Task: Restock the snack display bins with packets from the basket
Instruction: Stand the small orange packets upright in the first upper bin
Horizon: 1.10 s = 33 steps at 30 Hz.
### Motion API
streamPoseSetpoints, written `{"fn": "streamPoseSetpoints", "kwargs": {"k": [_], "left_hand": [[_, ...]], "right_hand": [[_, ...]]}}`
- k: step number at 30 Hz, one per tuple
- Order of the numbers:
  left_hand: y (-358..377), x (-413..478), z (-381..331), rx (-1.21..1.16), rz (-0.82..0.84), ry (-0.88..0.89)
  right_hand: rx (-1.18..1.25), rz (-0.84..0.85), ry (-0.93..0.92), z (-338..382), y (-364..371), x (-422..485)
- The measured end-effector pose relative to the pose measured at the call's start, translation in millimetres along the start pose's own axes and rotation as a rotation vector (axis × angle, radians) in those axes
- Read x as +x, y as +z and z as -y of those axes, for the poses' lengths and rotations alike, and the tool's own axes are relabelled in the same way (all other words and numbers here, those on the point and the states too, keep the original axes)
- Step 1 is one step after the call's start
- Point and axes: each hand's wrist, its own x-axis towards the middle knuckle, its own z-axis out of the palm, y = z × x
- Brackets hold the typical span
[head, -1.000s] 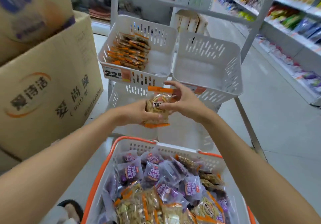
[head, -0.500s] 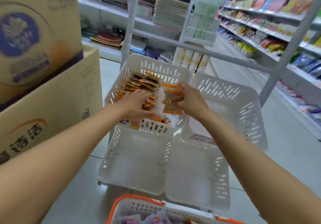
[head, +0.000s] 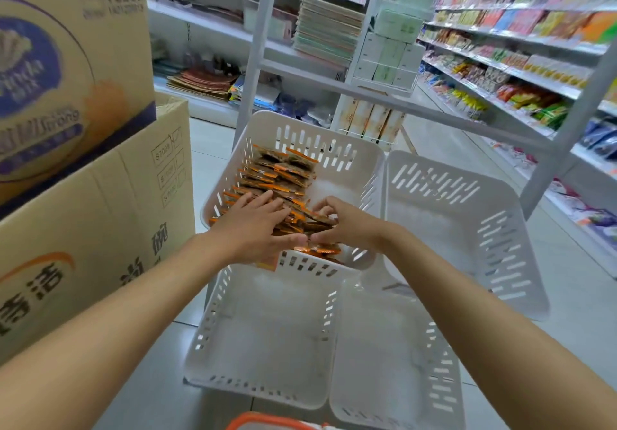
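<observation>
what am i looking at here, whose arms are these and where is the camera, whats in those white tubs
There is no machine here. The two bare arms belong to a person stocking a shop, and the single picture comes from a wide-angle camera worn on their head, looking forward and down, so the edges bend.

The left hand lies flat on a row of orange-edged snack packets in the upper left bin. The right hand touches the near end of that row with curled fingers; whether it grips a packet is hard to tell.

The upper right bin and the two lower bins look bare inside. All four sit on a white rack.

At the bottom edge is the orange rim of the basket. Cardboard boxes stand on the left, and stocked shelves line the aisle on the right.
</observation>
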Motion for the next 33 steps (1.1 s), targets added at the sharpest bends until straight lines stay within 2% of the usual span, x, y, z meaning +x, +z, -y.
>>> {"fn": "streamPoseSetpoints", "kwargs": {"k": [2, 4, 6, 10, 15, 20, 23, 28, 31, 33], "left_hand": [[0, -1, 0, -0.012, -0.008, 0.008], [0, -3, 0, -0.019, -0.011, 0.009], [-1, -3, 2, -0.013, -0.007, 0.012], [-1, -4, 3, 0.002, -0.007, 0.021], [0, -3, 2, -0.003, -0.032, 0.028], [1, -5, 1, -0.074, -0.093, 0.024], [0, -11, -4, -0.109, -0.22, 0.02], [7, -46, -42, -0.256, -0.497, 0.077], [28, -75, -75, -0.371, -0.435, 0.071], [53, -94, -96, -0.409, -0.294, 0.043]], "right_hand": [[0.079, 0.133, 0.035, 2, -4, -4], [-0.037, 0.186, 0.029, 4, -8, -4], [-0.206, 0.085, -0.024, 5, -6, -1], [-0.288, -0.012, -0.043, 3, 6, 3], [-0.275, 0.072, 0.0, 4, 5, 3], [-0.224, 0.014, -0.036, 5, 16, 2], [-0.124, -0.105, -0.06, 8, 15, -13], [-0.007, -0.451, -0.26, 6, 35, -79], [0.04, -0.614, -0.285, -19, 58, -126], [0.059, -0.606, -0.241, -42, 81, -156]]}}
